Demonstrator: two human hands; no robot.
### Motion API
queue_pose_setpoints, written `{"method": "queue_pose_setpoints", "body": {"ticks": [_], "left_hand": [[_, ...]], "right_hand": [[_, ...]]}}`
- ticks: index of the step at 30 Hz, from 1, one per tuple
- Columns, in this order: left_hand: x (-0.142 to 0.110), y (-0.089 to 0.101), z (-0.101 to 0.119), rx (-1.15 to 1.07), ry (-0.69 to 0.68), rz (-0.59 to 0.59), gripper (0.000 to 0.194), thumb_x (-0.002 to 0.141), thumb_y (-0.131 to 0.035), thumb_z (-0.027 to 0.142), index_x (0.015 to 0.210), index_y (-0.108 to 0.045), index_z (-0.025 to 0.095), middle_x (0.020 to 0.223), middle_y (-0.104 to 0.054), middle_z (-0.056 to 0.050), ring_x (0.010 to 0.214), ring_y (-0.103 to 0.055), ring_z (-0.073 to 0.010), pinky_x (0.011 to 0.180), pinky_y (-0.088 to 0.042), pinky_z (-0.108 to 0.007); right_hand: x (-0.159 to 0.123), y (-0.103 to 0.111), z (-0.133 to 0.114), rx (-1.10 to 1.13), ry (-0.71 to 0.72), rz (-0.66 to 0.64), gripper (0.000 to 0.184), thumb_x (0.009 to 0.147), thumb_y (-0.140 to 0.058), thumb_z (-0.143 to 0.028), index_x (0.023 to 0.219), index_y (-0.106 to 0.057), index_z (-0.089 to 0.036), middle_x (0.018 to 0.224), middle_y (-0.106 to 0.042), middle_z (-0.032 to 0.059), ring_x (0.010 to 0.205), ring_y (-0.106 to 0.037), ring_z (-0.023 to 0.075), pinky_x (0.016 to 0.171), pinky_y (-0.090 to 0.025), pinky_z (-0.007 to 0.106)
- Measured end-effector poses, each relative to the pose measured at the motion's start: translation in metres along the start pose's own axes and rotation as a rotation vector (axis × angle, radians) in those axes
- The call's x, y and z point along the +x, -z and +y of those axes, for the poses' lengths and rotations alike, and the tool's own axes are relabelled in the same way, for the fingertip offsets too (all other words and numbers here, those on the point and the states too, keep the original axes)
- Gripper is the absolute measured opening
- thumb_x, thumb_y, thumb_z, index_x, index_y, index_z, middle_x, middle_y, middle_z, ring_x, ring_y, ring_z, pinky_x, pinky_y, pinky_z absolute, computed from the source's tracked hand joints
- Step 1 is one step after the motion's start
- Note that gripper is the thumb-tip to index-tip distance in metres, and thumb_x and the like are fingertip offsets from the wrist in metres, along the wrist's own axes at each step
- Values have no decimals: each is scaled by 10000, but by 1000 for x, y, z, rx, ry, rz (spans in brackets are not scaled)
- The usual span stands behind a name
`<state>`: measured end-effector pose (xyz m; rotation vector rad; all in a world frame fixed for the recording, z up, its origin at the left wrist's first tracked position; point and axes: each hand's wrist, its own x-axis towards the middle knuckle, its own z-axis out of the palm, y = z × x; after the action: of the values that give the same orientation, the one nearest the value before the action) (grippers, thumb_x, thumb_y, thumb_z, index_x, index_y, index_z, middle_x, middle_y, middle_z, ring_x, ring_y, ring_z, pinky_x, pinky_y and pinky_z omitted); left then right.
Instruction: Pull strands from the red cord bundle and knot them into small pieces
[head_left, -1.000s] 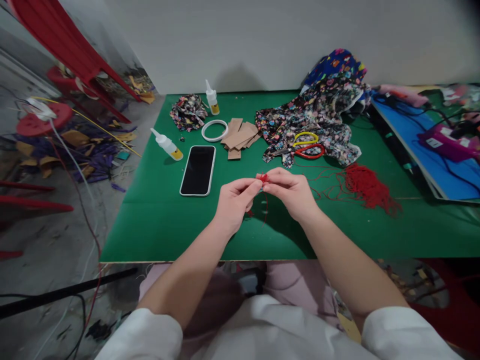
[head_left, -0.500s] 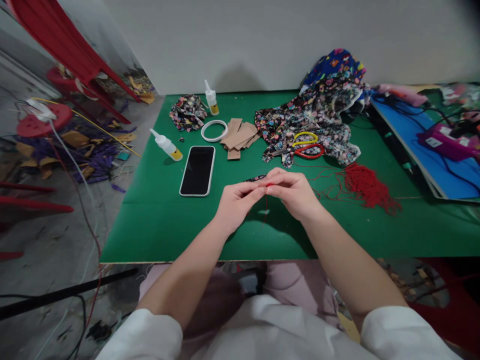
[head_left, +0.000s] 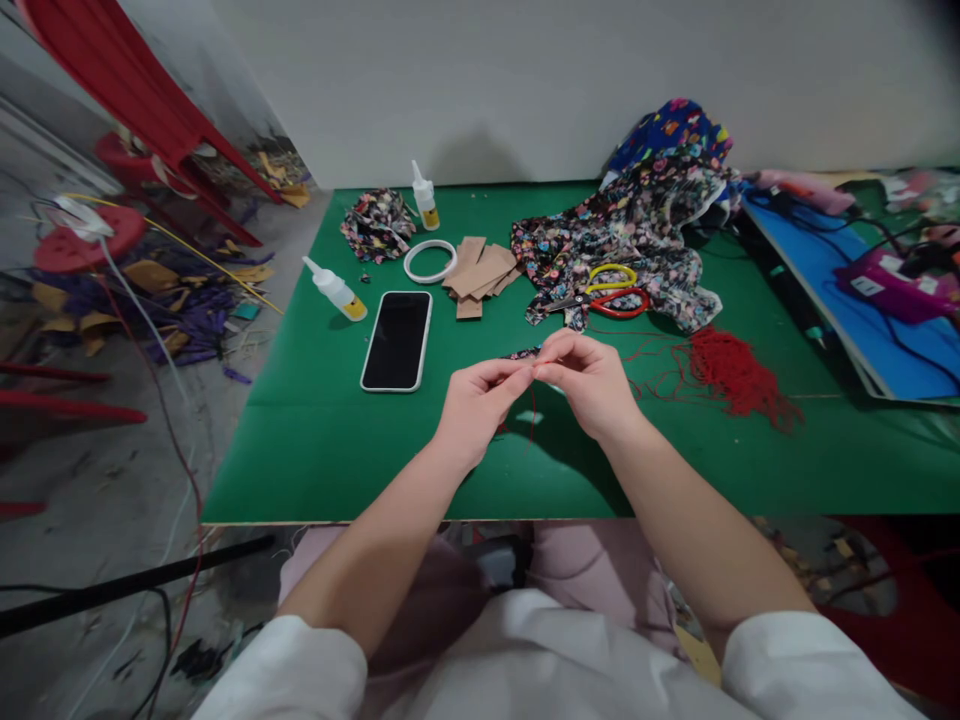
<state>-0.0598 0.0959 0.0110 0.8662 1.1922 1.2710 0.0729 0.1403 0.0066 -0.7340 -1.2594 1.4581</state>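
Above the green table, my left hand and my right hand meet at the fingertips, both closed in a pinch. A small piece of dark floral fabric pokes out behind the left fingers; most of it is hidden. Red thread hangs below the joined fingertips, where my right fingers pinch. Beyond my right hand lie scissors with one yellow and one red handle, on a heap of floral fabric. A tangle of red thread rests to the right.
A phone, glue bottles, a white ring, brown card pieces and a floral fabric bundle stand left and behind. At right lie a blue folder and a purple device with cables.
My fingertips have shifted slightly, and the red thread that showed between them is now mostly covered. More red thread shows under my left hand. Things on the table stay put.
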Motion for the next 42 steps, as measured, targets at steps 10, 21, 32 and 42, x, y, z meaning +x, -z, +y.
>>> {"method": "queue_pose_setpoints", "body": {"ticks": [10, 21, 32, 42], "left_hand": [[-1, -2, 7, -271, 155, -36, 256, 594, -767, 328, 624, -593, 142, 416, -304, 105, 354, -189, 3, 335, -119, -140], [-2, -3, 7, -276, 119, -65, 239, 557, -788, 300, 652, -637, 140, 395, -349, 102, 340, -227, -1, 331, -147, -147], [-3, -2, 1, -169, 92, -75, 240, 622, -764, 363, 707, -678, 155, 445, -389, 80, 351, -249, -3, 349, -143, -174], [-4, -7, -2, -178, 64, 6, 255, 616, -768, 370, 732, -700, 153, 426, -386, 83, 339, -241, 0, 336, -136, -174]], "right_hand": [[-2, 1, 3, -60, -85, -116, 233, 638, -773, -237, 861, -737, -296, 819, -611, -10, 756, -554, 108, 689, -469, 270], [-3, 0, 5, -16, 13, -64, 154, 630, -772, -182, 711, -742, -310, 770, -601, -23, 752, -563, 102, 669, -456, 266], [-3, 0, 3, -110, 131, 37, 108, 632, -752, -166, 618, -676, -242, 683, -575, -27, 678, -533, 112, 636, -433, 276], [-2, -1, 4, -57, 88, 27, 122, 635, -758, -201, 596, -645, -225, 695, -564, -30, 684, -528, 102, 652, -443, 262]]}}
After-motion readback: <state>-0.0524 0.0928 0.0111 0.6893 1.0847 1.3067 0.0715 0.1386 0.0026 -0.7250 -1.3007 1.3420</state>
